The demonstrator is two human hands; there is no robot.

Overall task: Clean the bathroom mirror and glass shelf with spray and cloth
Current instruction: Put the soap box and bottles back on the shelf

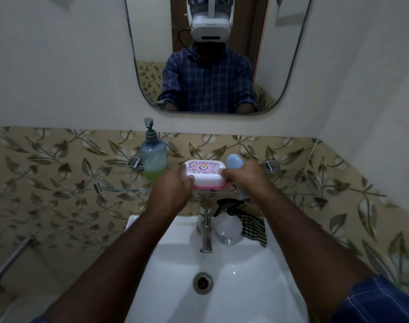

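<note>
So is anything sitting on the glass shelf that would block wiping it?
Yes. The soap dispenser stands at the glass shelf's left end. The left hand grips the soap box mid-shelf; the right hand holds a blue bottle.

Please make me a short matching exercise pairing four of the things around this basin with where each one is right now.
Things:
1. soap box
2. pump bottle
3. spray bottle
4. checked cloth

Places:
A. on the basin rim right of the tap, next to the cloth
B. gripped at both ends by the left hand and the right hand
C. draped at the back right of the basin
D. standing at the left on the glass shelf

Pairs: 1-B, 2-D, 3-A, 4-C
</note>
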